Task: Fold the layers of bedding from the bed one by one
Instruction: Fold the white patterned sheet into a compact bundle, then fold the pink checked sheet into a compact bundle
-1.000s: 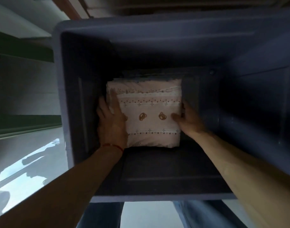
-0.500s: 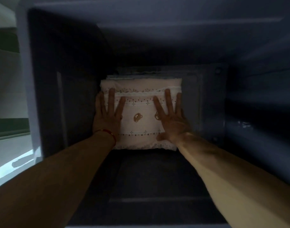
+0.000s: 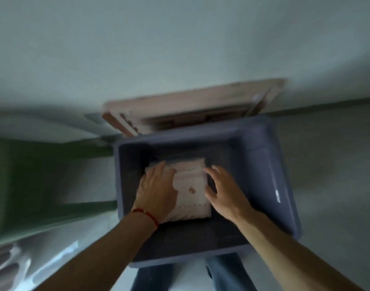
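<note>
Both my hands are in the deep blue plastic bin (image 3: 270,171). My left hand (image 3: 156,192) lies flat on the folded white bear-print bedding (image 3: 191,192) inside, maybe pressing it; right hand (image 3: 224,192) hovers, fingers loose.

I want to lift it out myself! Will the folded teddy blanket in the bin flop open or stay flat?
The blanket looks soft and puffy, so it would probably sag at the edges. Its stacked layers might slide apart; two hands underneath would help. It is likely light. The bin looks rigid.
</note>
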The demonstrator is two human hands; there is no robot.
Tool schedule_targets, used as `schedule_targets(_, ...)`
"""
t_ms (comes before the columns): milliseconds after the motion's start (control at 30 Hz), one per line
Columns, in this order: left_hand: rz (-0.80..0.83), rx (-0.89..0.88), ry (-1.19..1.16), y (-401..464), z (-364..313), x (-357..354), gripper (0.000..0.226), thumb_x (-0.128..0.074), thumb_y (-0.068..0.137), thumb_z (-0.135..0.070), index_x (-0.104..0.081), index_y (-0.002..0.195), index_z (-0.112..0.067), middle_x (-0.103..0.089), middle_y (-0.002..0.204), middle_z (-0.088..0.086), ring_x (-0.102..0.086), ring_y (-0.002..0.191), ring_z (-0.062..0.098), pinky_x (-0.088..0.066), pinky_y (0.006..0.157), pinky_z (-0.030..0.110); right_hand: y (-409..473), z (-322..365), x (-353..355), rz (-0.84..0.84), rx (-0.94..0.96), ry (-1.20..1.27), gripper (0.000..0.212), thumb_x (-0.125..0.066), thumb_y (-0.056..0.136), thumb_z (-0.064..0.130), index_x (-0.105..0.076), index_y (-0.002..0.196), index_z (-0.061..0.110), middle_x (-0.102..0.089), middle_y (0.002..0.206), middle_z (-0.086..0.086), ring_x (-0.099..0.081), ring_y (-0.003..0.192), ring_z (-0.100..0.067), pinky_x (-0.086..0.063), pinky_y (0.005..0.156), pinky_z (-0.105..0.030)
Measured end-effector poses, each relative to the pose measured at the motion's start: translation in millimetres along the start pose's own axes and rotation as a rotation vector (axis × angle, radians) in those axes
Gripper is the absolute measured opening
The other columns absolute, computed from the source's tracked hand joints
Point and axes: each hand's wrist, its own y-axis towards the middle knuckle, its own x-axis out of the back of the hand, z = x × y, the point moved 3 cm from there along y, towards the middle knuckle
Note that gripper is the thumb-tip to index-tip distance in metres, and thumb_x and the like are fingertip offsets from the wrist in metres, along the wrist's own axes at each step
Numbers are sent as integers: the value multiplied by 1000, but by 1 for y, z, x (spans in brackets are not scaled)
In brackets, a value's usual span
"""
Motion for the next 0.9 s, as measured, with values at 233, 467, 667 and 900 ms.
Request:
schedule_targets(233,-168,-298,-152,-110,-138,216,51,-54,90,-18,-49,140,-27,-31,156,2,-31,145,23,-28,120,35,-179,126,196,-238,-1,466,16,-60,102,25,-67,106,39,-76,95,15,-73,85,-2,-58,86,-37)
schedule_targets(467,-386,-803,-268,-231,-297,404,32,-62,92,-18,-62,123,-26,-57,130,-9,-50,121,11,-29,98,10,-402,189,366,-828,-64,508,15,-62,99,19,-74,103,27,-76,95,12,-73,89,-7,-59,87,-33)
schedule_targets(667,-185,-1228,-358,-347,-430,425,43,-45,79,-39,-65,115,-28,-63,120,-13,-57,114,8,-34,98,7,-571,163,390,-1320,-169,507,24,-63,98,13,-71,102,35,-74,96,19,-72,89,-5,-57,82,-24)
schedule_targets(900,-24,-1520,-318,-451,-563,368,35,-62,82,-21,-68,116,-21,-67,117,-12,-60,111,5,-41,101,16,-698,67,376,-1688,-327,596,34,-65,94,3,-74,94,36,-75,91,23,-72,87,-3,-58,79,-20)
